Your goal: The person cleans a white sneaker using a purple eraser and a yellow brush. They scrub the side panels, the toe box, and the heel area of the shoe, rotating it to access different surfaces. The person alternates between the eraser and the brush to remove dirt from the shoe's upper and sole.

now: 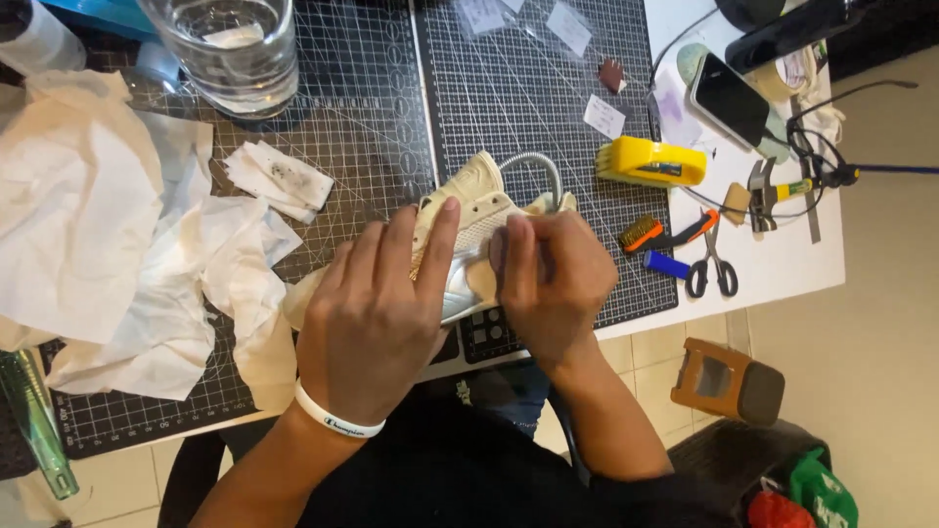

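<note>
A cream shoe (476,210) lies between the person's two hands on the dark gridded mat (372,127), its ribbed toe pointing away from the body. The upper shows woven mesh, smooth cream panels and a glossy silver side panel. The left hand (377,313) lies flat over the near side of the shoe, fingers stretched out and close together, the index finger along the mesh; it presses rather than clamps. A white band circles that wrist. The right hand (553,279) is curled, fingertips bunched together on the mesh beside the left index finger; whether something small is pinched there cannot be told. A grey ribbed hose (540,164) arcs up just beyond the right hand and drops behind the shoe.

Left of the left hand, crumpled white tissues (117,235) spread across the mat, some stained tan, and a small folded one (279,176) carries dark smudges. Beyond them stands a clear glass (230,49) of water.

Right of the right hand lie a small orange-handled brush (650,233), a blue-ended tool and black-handled scissors (712,266). Farther out sits a blocky yellow plastic tool (650,161), then a small hammer (768,191) and a phone (729,98) with a dark screen on the white table (792,264). Small clear bags (533,20) with paper labels rest at the far edge of the mat. Below the table, on the tiled floor, stands a brown boxy object (726,379).
</note>
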